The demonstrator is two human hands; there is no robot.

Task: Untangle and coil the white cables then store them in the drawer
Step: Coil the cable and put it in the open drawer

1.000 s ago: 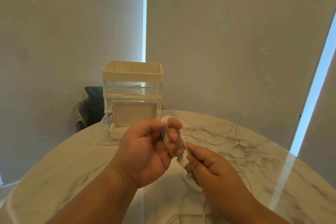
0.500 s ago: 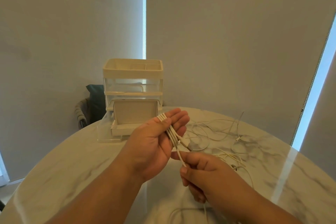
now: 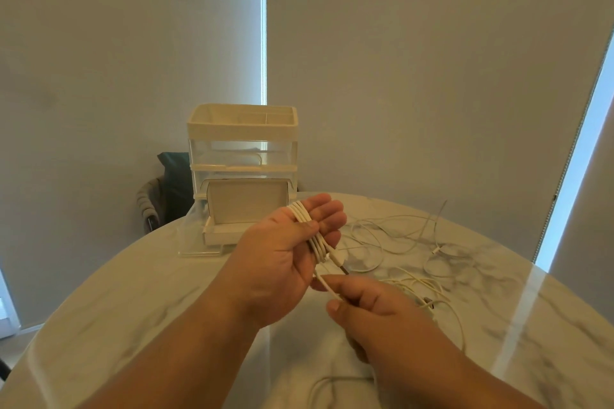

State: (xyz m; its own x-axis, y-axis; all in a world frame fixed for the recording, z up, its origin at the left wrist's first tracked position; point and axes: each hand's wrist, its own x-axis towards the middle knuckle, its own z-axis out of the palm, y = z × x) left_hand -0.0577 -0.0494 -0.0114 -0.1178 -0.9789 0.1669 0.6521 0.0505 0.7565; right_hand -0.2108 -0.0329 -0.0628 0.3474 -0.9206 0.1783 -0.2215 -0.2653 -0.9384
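My left hand (image 3: 282,256) is raised over the table with a white cable coil (image 3: 307,229) looped several times around its fingers, the thumb pressing on the loops. Just below it, my right hand (image 3: 372,309) pinches the loose end of that cable, and a connector plug (image 3: 337,257) sticks out between the two hands. More tangled white cables (image 3: 398,242) lie spread on the table to the right. A cream drawer organiser (image 3: 242,176) stands behind my hands with its bottom drawer (image 3: 219,236) pulled out.
The round marble table (image 3: 133,292) ends close behind the organiser. A dark chair (image 3: 166,189) stands beyond the far left edge. Another loop of white cable (image 3: 332,382) lies near the front, partly under my right forearm. Grey blinds fill the background.
My left hand went from a closed grip on the coil to spread fingers with the loops around them. My right hand dropped lower and pulled the cable end taut.
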